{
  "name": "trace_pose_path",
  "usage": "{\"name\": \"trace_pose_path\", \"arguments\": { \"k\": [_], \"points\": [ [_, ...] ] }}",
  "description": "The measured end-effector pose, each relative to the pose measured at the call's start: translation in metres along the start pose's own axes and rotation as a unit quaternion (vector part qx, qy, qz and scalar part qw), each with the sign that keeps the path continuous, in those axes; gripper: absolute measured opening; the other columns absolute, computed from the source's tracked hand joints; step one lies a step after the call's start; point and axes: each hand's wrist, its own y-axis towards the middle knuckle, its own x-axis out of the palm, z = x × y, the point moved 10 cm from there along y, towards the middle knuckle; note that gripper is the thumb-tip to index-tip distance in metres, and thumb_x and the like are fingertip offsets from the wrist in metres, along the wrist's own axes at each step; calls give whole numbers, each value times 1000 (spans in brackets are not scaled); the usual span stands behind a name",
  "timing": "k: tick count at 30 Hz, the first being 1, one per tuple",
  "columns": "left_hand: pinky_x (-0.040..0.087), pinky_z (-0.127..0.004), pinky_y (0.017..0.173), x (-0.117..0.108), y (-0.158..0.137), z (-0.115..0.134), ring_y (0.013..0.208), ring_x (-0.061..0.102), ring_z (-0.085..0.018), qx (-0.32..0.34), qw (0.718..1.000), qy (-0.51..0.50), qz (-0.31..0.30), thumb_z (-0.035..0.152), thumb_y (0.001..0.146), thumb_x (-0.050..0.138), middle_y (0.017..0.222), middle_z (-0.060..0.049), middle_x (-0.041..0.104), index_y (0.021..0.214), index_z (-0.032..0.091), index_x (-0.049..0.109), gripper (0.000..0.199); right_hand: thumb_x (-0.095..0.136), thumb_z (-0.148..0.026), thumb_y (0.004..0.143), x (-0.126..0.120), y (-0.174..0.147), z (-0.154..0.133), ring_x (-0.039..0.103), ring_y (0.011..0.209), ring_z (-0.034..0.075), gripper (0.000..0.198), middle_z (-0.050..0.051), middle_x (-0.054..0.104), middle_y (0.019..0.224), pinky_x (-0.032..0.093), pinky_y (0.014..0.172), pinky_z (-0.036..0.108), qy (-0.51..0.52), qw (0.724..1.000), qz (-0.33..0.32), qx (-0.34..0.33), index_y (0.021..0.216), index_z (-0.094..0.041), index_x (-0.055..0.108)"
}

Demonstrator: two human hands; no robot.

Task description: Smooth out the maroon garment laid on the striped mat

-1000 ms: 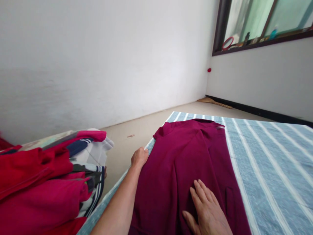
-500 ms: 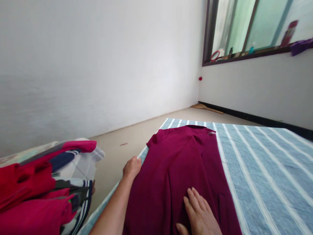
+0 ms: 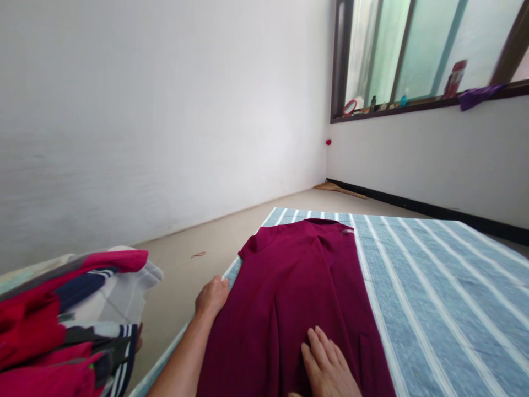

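Observation:
A maroon long garment (image 3: 264, 309) with a dark collar lies spread over a blue-and-white striped sheet (image 3: 417, 275). My right hand (image 3: 328, 361) rests flat on its lower middle, fingers stretched out and side by side. At the garment's left edge, by the border of the sheet, is my left hand (image 3: 212, 296). Its fingers are curled down and partly hidden, so what they grip cannot be made out. Soft folds run lengthwise down the cloth, and a pocket-like seam (image 3: 363, 358) shows at the lower right.
A pile of clothes (image 3: 82, 309) in red, pink, navy and grey stands at the left. Beyond it is beige floor (image 3: 177, 264) with a thin red loop (image 3: 198, 255). A brown broom-like thing (image 3: 339, 189) lies in the corner. Small items and a red bottle (image 3: 455, 79) stand on the windowsill.
The camera has turned slightly right and up, so everything appears farther left and a little lower. Both hands keep nearly the same places on and beside the garment.

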Motion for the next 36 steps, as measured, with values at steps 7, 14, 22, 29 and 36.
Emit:
{"name": "trace_pose_path", "arguments": {
  "k": [7,14,22,29,36],
  "points": [
    [45,-31,67,2,3,-2,90,65,-28,-1,1000,-1,-5,30,91,31,97,-18,69,97,12,64,38,58,-64,72,-2,2,-3,28,130,36,73,14,35,139,31,105,48,7,1000,-27,-5,125,-15,55],
    [44,-31,67,4,3,-2,91,65,-28,3,1000,-5,-6,30,91,30,97,-17,68,99,13,63,38,59,-65,71,-2,2,-2,29,130,36,73,14,37,139,31,105,48,2,1000,-14,-4,125,-15,56],
    [45,-33,68,5,4,-3,91,65,-29,2,1000,-3,-9,31,90,29,97,-18,68,99,13,63,39,58,-63,73,-7,2,-6,28,130,36,73,15,35,139,31,105,48,0,999,-37,1,126,-14,54],
    [45,-33,69,4,2,-2,92,64,-29,-1,1000,-6,-14,30,91,29,97,-18,68,99,13,62,38,57,-64,73,-11,1,-7,27,131,35,74,14,34,139,29,106,47,4,999,-37,-4,127,-14,53],
    [45,-32,69,5,1,-2,91,64,-28,-2,1000,-11,-13,31,90,30,98,-17,68,102,13,62,39,56,-58,76,-16,-6,-7,28,131,33,66,12,35,140,30,106,45,13,1000,-6,11,126,-15,54]
  ]
}}
